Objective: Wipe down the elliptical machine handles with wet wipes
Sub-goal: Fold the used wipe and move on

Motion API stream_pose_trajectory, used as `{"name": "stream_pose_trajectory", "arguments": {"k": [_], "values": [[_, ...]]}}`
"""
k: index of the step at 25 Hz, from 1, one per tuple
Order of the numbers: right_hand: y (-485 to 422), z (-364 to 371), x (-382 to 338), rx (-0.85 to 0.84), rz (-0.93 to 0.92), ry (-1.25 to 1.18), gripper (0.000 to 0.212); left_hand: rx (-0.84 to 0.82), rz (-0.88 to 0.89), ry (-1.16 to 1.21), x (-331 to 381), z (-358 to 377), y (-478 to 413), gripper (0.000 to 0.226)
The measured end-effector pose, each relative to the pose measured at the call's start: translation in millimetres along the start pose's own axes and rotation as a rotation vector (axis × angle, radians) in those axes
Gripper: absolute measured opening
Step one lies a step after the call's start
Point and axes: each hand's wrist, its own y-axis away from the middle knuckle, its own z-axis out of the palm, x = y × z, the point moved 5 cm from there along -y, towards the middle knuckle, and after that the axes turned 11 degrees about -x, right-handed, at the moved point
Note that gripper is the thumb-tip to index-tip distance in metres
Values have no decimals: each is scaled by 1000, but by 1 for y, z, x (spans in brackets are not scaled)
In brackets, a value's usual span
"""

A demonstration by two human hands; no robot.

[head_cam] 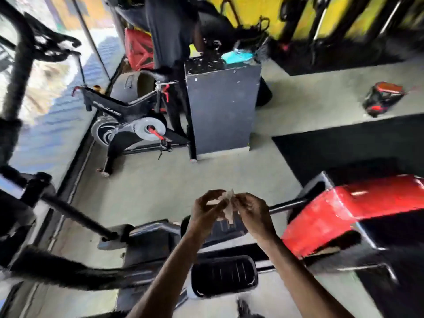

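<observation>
Two bare hands close together, left hand and right hand both pinching one crumpled pale wet wipe at their fingertips; it hangs above the black ribbed elliptical pedal; black foam-wrapped elliptical bar sits lower left, untouched; shiny red padded bench on the right; tall dark box stands beyond on the grey floor.

My only view is the wide head camera, angled forward and steeply down: left hand and right hand close below, gym floor beyond
</observation>
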Motion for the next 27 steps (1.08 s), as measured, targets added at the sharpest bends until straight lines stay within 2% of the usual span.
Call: {"name": "stream_pose_trajectory", "arguments": {"k": [3,5,9,10,12,18,21,25,27], "values": [[36,-95,17,214,33,-75,11,-180,-5,-78,7,103,-32,17],[61,-156,29,325,53,-39,8,-271,10,-119,11,173,-48,14],[115,-283,56,500,82,-90,10,-445,43,-197,12,322,-75,21],[130,-319,63,558,88,-95,9,-495,42,-209,12,364,-81,28],[162,-390,80,642,103,-136,15,-590,2,-201,8,449,-92,34],[240,-562,102,748,116,-195,25,-794,-98,-150,1,660,-109,16],[255,-636,126,852,196,-189,11,-869,-129,-197,-9,738,-134,18],[255,-727,152,952,267,-155,21,-950,-184,-166,-21,833,-181,21],[248,-780,159,1006,313,-155,16,-973,-225,-140,-22,881,-208,21]]}}
